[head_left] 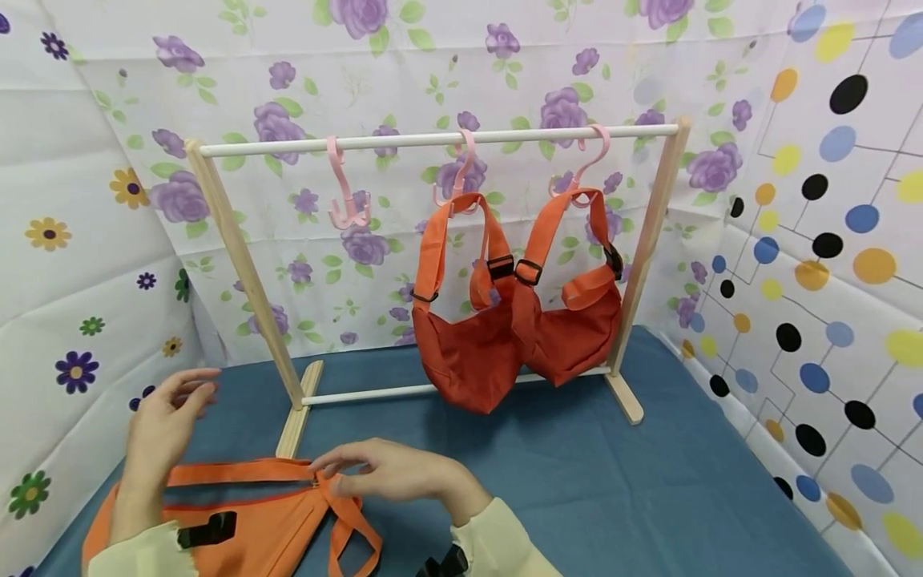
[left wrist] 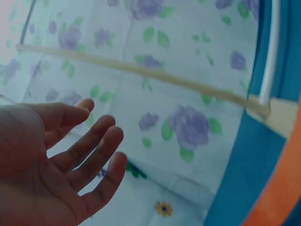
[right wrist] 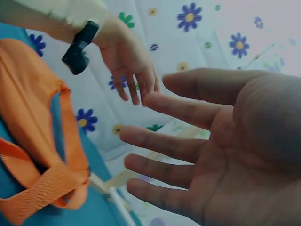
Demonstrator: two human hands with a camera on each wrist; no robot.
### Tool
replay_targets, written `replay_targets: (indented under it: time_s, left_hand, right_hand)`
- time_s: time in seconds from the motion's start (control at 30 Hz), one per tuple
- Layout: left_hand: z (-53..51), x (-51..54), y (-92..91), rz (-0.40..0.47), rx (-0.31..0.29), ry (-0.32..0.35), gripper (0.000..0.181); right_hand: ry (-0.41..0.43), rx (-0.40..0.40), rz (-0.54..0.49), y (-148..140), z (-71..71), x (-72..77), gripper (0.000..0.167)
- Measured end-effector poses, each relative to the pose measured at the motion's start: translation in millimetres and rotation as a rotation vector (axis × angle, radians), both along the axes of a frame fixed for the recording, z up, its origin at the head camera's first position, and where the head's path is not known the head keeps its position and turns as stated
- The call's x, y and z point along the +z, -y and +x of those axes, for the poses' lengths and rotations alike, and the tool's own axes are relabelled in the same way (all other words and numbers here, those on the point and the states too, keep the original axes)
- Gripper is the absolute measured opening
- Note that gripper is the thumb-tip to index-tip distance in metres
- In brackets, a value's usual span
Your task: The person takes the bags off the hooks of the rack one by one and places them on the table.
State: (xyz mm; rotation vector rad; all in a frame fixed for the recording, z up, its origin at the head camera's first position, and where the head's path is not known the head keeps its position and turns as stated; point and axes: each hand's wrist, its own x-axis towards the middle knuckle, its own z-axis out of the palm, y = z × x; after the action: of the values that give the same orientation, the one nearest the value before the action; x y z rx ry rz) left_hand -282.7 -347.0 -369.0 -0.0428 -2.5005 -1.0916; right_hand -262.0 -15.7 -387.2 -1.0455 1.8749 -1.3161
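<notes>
An orange shoulder bag (head_left: 248, 533) lies flat at the lower left of the head view, its strap (head_left: 238, 473) stretched along the top. My left hand (head_left: 160, 429) is raised over the bag's left side; in the left wrist view its loosely bent fingers (left wrist: 96, 146) hold nothing. Above the strap's right end, where a loose loop (head_left: 353, 525) hangs off, hovers my right hand (head_left: 400, 469). The right wrist view shows its palm and spread fingers (right wrist: 164, 141) with nothing between them, apart from the orange bag (right wrist: 28, 108).
Behind the bag stands a wooden rack with a white top rail (head_left: 411, 140). A bare pink hook (head_left: 349, 192) hangs at left. Two red-orange bags, one (head_left: 469, 353) mid-rail and one (head_left: 577, 328) farther right, hang from pink hooks. Patterned cloth walls surround the blue table (head_left: 577, 497).
</notes>
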Motion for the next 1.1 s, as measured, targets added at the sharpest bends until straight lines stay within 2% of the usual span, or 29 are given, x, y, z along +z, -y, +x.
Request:
replay_targets:
  time_s: [0.07, 0.13, 0.27, 0.43, 0.6, 0.7, 0.87, 1.1]
  left_hand:
    - [0.9, 5.1, -8.3, 0.024, -0.071, -0.026, 0.038]
    - [2.4, 10.8, -17.8, 0.011, -0.116, -0.053, 0.036]
    - [6.0, 20.2, -35.7, -0.061, -0.154, -0.093, 0.033]
    - [10.7, 26.1, -52.7, -0.122, -0.163, -0.105, 0.032]
    - [13.6, 29.7, -65.1, -0.114, -0.175, -0.122, 0.032]
    - [12.5, 28.9, -73.0, -0.100, -0.198, -0.128, 0.031]
    - [9.5, 26.1, -85.7, -0.084, -0.239, -0.135, 0.028]
    - [7.2, 22.2, -94.7, -0.067, -0.262, -0.164, 0.023]
  right_hand:
    - [-0.031, 0.034, -0.007, -4, 2.3, 7.3, 0.041]
    - [-0.062, 0.051, -0.019, -7, 5.4, 14.7, 0.041]
    - [-0.119, 0.050, -0.059, -12, 11.4, 26.1, 0.041]
    - [-0.154, 0.029, -0.118, -20, 15.6, 32.9, 0.040]
    - [-0.160, -0.081, -0.191, -28, 16.4, 37.1, 0.036]
    - [-0.150, -0.173, -0.282, -33, 16.2, 39.7, 0.032]
    - [-0.184, -0.302, -0.431, -42, 15.5, 44.0, 0.028]
    - [-0.224, -0.394, -0.500, -48, 15.4, 50.9, 0.026]
